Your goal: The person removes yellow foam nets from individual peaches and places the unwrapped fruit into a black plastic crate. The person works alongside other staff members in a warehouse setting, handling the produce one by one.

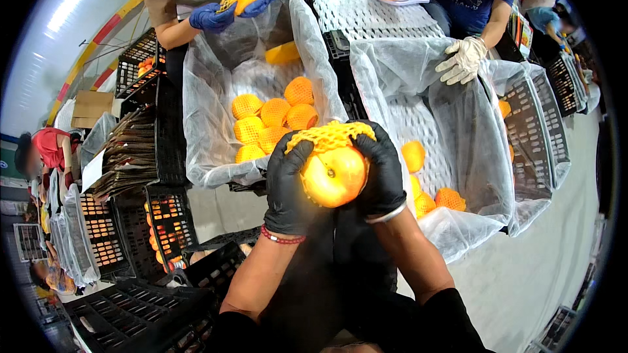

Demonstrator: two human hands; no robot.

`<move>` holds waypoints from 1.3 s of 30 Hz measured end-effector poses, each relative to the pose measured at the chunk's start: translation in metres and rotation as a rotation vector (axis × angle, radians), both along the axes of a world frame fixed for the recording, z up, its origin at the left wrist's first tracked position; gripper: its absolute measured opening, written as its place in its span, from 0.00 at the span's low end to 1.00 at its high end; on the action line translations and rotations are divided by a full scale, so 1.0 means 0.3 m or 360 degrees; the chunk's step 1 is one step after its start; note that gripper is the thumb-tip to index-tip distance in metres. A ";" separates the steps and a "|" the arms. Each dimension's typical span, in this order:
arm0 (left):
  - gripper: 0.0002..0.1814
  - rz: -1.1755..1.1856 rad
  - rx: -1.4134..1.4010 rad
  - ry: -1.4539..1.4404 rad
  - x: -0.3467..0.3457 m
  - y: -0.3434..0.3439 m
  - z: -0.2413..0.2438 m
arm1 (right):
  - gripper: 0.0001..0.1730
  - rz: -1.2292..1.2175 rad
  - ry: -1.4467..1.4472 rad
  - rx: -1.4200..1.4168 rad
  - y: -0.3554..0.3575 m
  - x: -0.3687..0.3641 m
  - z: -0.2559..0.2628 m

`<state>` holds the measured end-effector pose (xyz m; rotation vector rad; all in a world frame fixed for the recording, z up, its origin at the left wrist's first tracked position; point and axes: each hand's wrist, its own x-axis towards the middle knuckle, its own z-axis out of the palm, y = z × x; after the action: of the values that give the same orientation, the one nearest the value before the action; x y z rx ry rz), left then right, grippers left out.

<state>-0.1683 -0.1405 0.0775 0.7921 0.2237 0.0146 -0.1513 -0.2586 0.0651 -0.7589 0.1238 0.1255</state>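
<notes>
Between my two black-gloved hands I hold a large yellow-red fruit, its stem end facing up at me. A yellow foam net sleeve bunches along the fruit's far side, with part of it hidden behind the fruit. My left hand grips the left side, its thumb by the sleeve. On the right side, my right hand presses fruit and sleeve together. Just beyond my hands stands a lined crate with several netted fruits on its floor.
A second lined crate at right holds several netted fruits. Across from me, one person's blue gloves hold a netted fruit; another's white glove rests by the right crate's rim. Black crates and stacked cardboard sheets stand left.
</notes>
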 end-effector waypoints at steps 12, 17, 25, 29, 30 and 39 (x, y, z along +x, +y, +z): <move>0.20 -0.0166 -0.0729 0.0367 0.017 0.007 -0.004 | 0.23 0.0238 0.0222 0.0119 -0.026 -0.011 -0.012; 0.22 -0.0125 -0.0595 0.0284 0.023 0.035 -0.030 | 0.33 0.0375 0.0234 0.0075 -0.043 -0.099 0.031; 0.40 -0.0259 0.2576 -0.0932 -0.082 -0.017 0.010 | 0.19 -0.0285 0.0178 0.0157 -0.046 -0.091 -0.062; 0.43 -0.0270 0.1058 -0.0369 -0.074 -0.024 -0.046 | 0.18 -0.0267 0.0118 -0.0125 -0.048 -0.096 -0.069; 0.39 -0.0342 0.0676 -0.0143 -0.054 -0.016 -0.034 | 0.18 -0.0167 0.0154 0.0134 -0.063 -0.086 -0.065; 0.27 -0.0381 -0.0995 0.0277 -0.046 0.088 -0.092 | 0.19 0.0448 0.0575 0.0989 -0.132 -0.010 -0.042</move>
<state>-0.1820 -0.1142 0.0499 0.1912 0.2772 -0.3373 -0.1542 -0.2982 0.0526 -0.1218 0.3043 0.5432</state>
